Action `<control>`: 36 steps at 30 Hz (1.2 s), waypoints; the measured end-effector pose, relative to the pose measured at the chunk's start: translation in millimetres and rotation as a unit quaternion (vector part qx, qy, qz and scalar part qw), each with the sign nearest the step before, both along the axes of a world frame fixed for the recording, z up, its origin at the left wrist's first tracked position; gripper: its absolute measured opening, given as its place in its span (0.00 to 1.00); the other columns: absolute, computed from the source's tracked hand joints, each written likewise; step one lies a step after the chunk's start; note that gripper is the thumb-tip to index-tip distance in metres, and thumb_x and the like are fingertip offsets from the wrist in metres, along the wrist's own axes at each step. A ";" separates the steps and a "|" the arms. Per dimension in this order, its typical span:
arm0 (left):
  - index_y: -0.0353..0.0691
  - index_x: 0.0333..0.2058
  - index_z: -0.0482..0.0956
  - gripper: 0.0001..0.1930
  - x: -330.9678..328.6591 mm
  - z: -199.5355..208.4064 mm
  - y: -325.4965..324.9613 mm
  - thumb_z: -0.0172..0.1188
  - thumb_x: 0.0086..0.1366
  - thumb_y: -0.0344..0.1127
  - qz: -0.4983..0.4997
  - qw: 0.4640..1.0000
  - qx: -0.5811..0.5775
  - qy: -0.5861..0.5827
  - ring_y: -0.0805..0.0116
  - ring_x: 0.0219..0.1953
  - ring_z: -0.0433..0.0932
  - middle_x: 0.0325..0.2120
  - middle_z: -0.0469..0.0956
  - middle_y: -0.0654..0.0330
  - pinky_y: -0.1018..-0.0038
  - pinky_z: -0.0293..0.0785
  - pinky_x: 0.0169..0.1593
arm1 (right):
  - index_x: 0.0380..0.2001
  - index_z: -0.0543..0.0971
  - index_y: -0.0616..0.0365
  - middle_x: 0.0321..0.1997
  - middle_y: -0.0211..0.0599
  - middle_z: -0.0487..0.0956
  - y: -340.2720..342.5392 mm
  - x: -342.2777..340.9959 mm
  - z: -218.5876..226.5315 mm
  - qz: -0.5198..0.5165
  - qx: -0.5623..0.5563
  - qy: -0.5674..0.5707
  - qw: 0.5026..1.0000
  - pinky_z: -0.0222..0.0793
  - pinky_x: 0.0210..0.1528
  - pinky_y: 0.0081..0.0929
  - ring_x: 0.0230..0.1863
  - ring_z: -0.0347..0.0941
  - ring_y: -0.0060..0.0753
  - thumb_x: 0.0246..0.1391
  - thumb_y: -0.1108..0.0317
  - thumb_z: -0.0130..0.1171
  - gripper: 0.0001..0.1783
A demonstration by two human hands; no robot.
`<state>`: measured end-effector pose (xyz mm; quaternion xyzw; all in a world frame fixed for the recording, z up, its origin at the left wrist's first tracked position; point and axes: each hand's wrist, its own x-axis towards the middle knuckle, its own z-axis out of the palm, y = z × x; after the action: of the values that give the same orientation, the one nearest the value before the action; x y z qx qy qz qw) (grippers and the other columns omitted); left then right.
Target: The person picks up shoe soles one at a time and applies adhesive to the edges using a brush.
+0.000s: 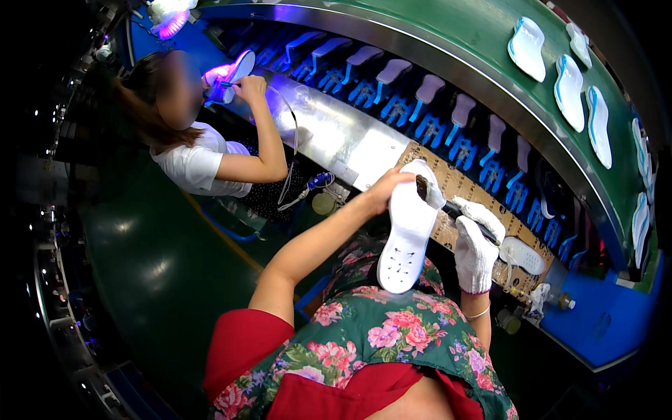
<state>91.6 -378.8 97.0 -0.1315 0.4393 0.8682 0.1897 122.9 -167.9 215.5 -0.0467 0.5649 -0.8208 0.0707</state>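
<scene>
Left hand (383, 190) fingers wrap the white sole (408, 227); gloved right hand (476, 245) fingers clasp a brush (448, 205) touching it.

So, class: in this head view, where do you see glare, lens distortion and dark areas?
Head view: glare streaks the curved metal counter; violet lamp glows top left; fisheye bends the green conveyor into an arc; rim falls to black; the white sole in the left hand is sharp and bright, and the gloved right hand holding a brush is well lit.

No pkgs, labels, signs or screens visible anywhere in the head view.
</scene>
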 end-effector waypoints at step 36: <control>0.47 0.72 0.47 0.50 39.1 44.9 110.6 0.23 0.63 0.80 -0.108 0.924 0.342 0.131 0.57 0.66 0.63 0.66 0.60 0.55 0.59 0.62 0.68 | 0.39 0.85 0.61 0.37 0.41 0.85 44.1 8.2 20.5 -0.152 0.310 0.274 0.898 0.77 0.42 0.28 0.38 0.82 0.34 0.45 0.79 0.68 0.14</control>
<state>130.7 -268.2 142.0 0.1046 0.1484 0.9493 0.2568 131.1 -123.8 236.0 -0.1591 0.7881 -0.5596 -0.2011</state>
